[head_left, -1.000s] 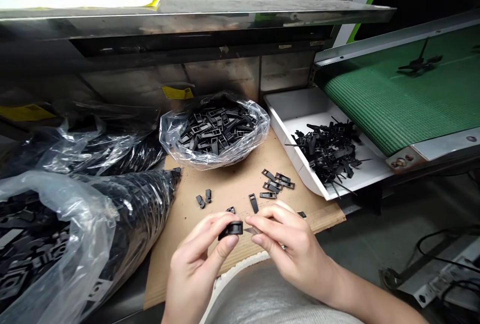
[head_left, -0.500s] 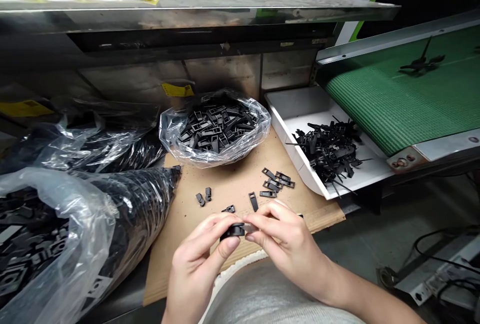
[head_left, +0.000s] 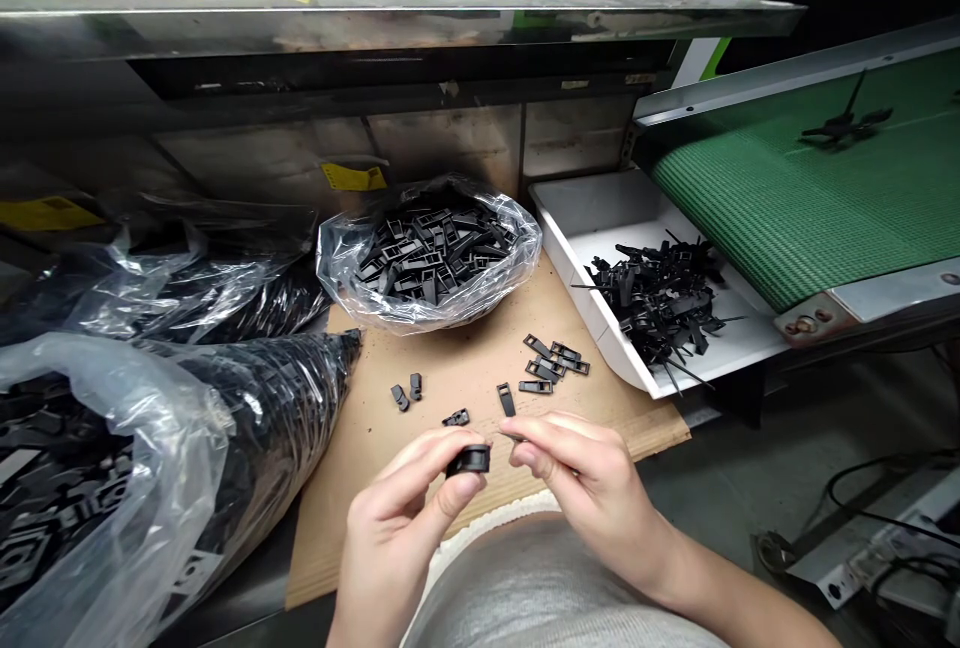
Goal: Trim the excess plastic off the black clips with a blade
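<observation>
My left hand (head_left: 409, 518) pinches a small black plastic part (head_left: 469, 460), rounded on its visible side, between thumb and fingers. Facing it, my right hand (head_left: 574, 473) is closed on a thin grey blade (head_left: 512, 436), mostly covered by the fingertips. A narrow gap separates the blade from the black part. Just beyond my hands, a small black piece (head_left: 456, 417) and a flat black clip (head_left: 506, 399) lie on the cardboard (head_left: 450, 358). Two short black pieces (head_left: 408, 391) rest farther left, and several flat black clips (head_left: 553, 364) are grouped to the right.
A clear plastic bag (head_left: 517, 278) full of black clips stands behind. Larger filled bags (head_left: 277, 418) crowd the left. At right, a white tray (head_left: 607, 338) of black sprued parts sits below a green conveyor belt (head_left: 750, 198). A metal shelf (head_left: 420, 23) crosses above.
My right hand has drawn back slightly to the right, taking the blade away from the black part. My left hand keeps its hold, with the part turned slightly.
</observation>
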### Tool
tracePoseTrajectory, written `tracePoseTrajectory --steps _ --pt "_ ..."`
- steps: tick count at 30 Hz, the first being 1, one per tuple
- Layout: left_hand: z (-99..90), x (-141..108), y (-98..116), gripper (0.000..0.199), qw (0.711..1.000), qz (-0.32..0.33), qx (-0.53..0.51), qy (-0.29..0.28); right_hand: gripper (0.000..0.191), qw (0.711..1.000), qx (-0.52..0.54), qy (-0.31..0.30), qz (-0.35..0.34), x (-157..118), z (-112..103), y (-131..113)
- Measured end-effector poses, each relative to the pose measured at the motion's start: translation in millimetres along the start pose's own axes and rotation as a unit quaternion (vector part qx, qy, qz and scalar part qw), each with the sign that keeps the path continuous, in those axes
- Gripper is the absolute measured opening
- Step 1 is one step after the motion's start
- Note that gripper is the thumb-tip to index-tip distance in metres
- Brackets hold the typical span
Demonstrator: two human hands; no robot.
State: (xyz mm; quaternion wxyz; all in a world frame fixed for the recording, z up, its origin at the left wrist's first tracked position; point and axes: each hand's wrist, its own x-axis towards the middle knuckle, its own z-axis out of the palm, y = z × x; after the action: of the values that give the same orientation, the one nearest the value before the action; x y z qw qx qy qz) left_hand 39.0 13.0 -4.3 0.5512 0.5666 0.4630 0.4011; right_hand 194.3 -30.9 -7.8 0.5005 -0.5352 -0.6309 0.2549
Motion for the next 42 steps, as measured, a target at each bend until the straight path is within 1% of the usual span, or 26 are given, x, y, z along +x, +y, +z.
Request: tracePoseTrajectory --steps 2,4,5,7,9,11,15,18,23,26,29,32,36,38,40,42 --pt "-1.0 2 -2 0.016 0.999 -0.032 -0.020 -0.005 0.022 1.000 0.008 -0.009 0.010 -2 0 -2" --pt "-0.9 3 -4 0.024 0.996 -0.071 -0.050 -0.017 0.024 1.000 -0.003 -0.016 0.006 -4 2 -3" --pt "-0.3 3 -5 0.025 0.994 -0.084 -0.061 -0.023 0.025 1.000 -0.019 -0.016 -0.004 -5 3 -3" --pt "1.7 3 -4 0.023 0.994 -0.092 -0.062 -0.021 0.024 0.998 -0.058 -0.006 -0.026 -5 6 -2" --pt "4.1 2 -3 0.022 0.996 -0.085 -0.041 -0.004 0.022 0.996 -0.080 0.014 -0.042 -5 9 -1" --pt "5.6 1 -1 0.024 0.997 -0.076 -0.017 0.013 0.020 0.995 -0.081 0.030 -0.050 -5 10 0" --pt "5.4 0 0 0.026 0.997 -0.072 0.021 0.030 0.019 0.993 -0.099 0.026 -0.063 -6 12 1" --pt "4.5 -1 -1 0.028 0.996 -0.051 0.056 0.037 0.019 0.989 -0.125 0.024 -0.068 -7 16 3" --pt "5.8 -3 0 0.029 0.994 -0.009 0.100 0.050 0.019 0.985 -0.136 0.044 -0.092 -7 21 4" --pt "6.4 -5 2 0.026 0.993 0.011 0.106 0.052 0.018 0.993 -0.098 0.020 -0.056 -6 20 2" --pt "5.6 -5 3 0.022 0.992 0.027 0.111 0.049 0.020 0.998 -0.058 -0.026 -0.011 -3 16 -1" --pt "5.0 -5 3 0.020 0.991 0.038 0.118 0.043 0.021 0.997 -0.045 -0.067 0.000 2 9 -2" --pt "5.4 -7 2 0.018 0.996 0.015 0.086 0.036 0.023 0.993 -0.021 -0.112 0.005 8 0 -2" --pt "5.8 -7 3 0.017 0.997 0.000 0.073 0.033 0.025 0.991 0.009 -0.131 0.019 9 -3 -1" --pt "6.1 -8 4 0.018 0.997 -0.008 0.071 0.030 0.026 0.988 0.054 -0.132 0.050 9 -4 0" --pt "6.4 -8 5 0.018 0.996 -0.011 0.079 0.028 0.024 0.989 0.081 -0.095 0.083 8 -3 1"
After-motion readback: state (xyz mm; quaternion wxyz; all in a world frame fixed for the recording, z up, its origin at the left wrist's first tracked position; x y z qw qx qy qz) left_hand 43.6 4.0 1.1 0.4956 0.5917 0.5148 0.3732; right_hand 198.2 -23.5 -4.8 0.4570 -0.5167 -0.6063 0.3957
